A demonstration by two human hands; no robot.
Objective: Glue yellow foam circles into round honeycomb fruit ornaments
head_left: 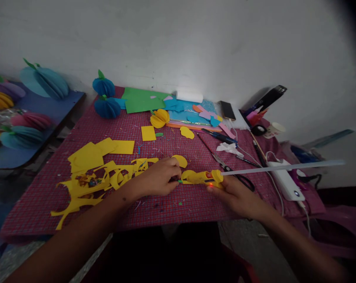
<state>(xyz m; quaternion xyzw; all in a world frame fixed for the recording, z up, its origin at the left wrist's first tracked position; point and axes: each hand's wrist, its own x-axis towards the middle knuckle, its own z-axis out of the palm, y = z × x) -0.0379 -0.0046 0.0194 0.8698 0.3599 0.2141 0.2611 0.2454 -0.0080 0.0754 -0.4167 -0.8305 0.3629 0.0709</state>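
My right hand [236,195] is wrapped round a yellow hot glue gun [200,177], whose orange light glows. A long whitish glue stick [284,168] juts from its back end to the right. The gun's front points left, at my left hand [162,177]. Those left fingers are pinched together just before the nozzle; a small green bit [180,181] shows at their tips, and what they hold is hidden. Rounded yellow cut-outs [186,132] lie beyond the hands. Yellow paper offcuts [116,179] spread to the left, partly under my left forearm.
Yellow sheets [86,157] lie at left, with blue paper pumpkins [107,107] behind. A small yellow pumpkin [159,118] stands by stacked coloured paper. Scissors [239,179], a phone [226,110], a white power bank [285,181], cables and a paper cup [274,130] occupy the right side.
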